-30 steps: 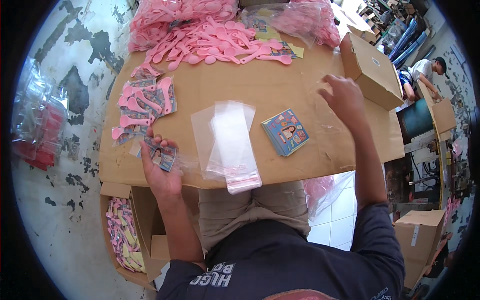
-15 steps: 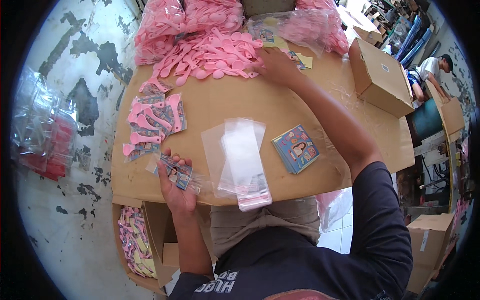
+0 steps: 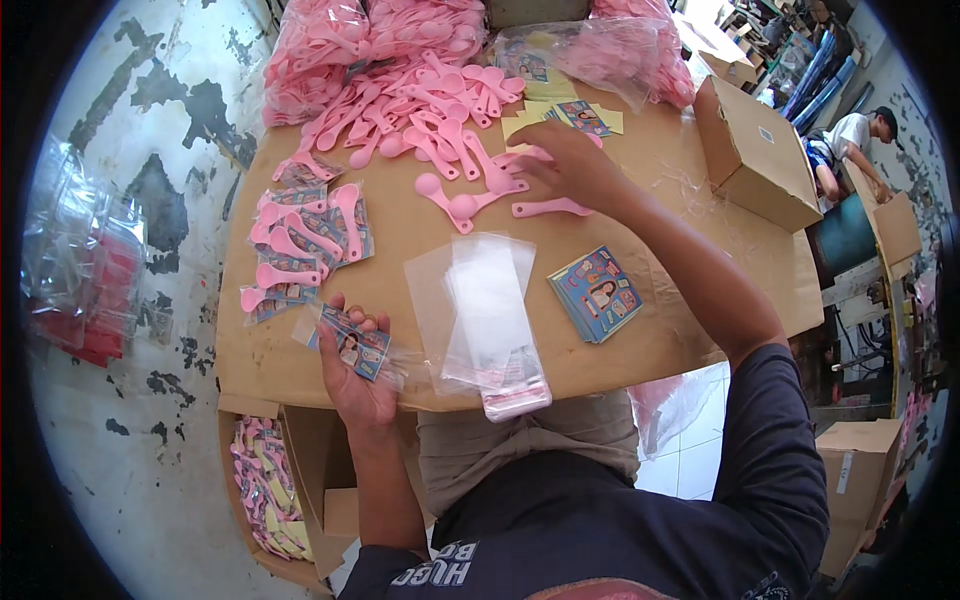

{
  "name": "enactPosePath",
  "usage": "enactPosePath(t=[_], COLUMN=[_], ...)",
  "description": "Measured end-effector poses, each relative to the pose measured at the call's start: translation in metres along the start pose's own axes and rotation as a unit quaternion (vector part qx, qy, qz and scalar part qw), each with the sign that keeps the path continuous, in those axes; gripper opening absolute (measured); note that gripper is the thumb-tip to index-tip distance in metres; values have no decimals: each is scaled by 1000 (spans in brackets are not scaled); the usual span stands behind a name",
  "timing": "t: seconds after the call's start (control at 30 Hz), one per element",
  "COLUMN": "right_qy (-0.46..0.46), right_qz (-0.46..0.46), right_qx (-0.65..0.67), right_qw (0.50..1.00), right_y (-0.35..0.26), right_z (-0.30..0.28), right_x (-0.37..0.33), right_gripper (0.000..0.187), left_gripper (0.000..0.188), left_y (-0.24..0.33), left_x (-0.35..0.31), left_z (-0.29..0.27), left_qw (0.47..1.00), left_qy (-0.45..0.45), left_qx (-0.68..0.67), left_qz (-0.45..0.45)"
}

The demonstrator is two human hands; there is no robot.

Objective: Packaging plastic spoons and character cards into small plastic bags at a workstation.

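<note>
In my left hand (image 3: pixel 355 375), near the front left edge of the table, is a blue printed card (image 3: pixel 357 346) in a clear plastic sleeve, pinched between thumb and fingers. My right hand (image 3: pixel 570 165) reaches over loose pink measuring spoons (image 3: pixel 495 175), its fingers bent, apart and touching some of them. Those spoons lie strung out in front of a large spoon pile (image 3: pixel 400 115). Between my arms sit a stack of clear plastic sleeves (image 3: pixel 495 320) and a stack of blue cards (image 3: pixel 597 295). On the left are packed spoons with cards (image 3: pixel 300 235), overlapping in a row.
Bulging bags of pink spoons (image 3: pixel 315 55) stand at the back. Yellow and blue cards (image 3: pixel 585 117) lie beyond my right hand. A cardboard box (image 3: pixel 755 155) stands on the right; another box (image 3: pixel 265 480), below the left edge, holds packed spoons. A person (image 3: pixel 855 145) works at far right.
My right hand has come nearer from the pile, and several spoons now lie spread toward the table's middle. Yellow cards behind it are uncovered. My left hand still holds the sleeved card.
</note>
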State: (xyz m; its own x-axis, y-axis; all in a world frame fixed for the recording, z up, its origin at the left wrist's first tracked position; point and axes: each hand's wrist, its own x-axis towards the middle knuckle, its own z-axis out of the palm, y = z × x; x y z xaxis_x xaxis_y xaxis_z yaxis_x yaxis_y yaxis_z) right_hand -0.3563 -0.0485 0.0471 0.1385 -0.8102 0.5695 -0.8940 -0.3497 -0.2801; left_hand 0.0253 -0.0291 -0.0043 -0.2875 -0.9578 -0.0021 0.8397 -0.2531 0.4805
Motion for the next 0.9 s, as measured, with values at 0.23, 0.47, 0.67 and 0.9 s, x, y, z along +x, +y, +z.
enactPosePath(t=[0.23,0.47,0.67,0.9], right_qy=[-117,-157,-184,-148], right_qz=[95,-40,-73,-32], right_qx=[-15,-2,-139,-71], right_qw=[988,987,970,986], right_y=[6,-24,-36,-41], right_z=[-34,-23,-9,-29], right_x=[-5,-29,-34,-50], right_gripper=[19,23,25,29], left_gripper=[43,43,42,42], left_y=[0,-4,-4,-5], left_x=[-3,0,-2,-1], left_z=[-1,-4,-9,-9], left_qw=[1000,999,999,998], left_qy=[-23,-37,-38,-28], left_qx=[-10,2,6,41], left_qz=[5,5,12,30])
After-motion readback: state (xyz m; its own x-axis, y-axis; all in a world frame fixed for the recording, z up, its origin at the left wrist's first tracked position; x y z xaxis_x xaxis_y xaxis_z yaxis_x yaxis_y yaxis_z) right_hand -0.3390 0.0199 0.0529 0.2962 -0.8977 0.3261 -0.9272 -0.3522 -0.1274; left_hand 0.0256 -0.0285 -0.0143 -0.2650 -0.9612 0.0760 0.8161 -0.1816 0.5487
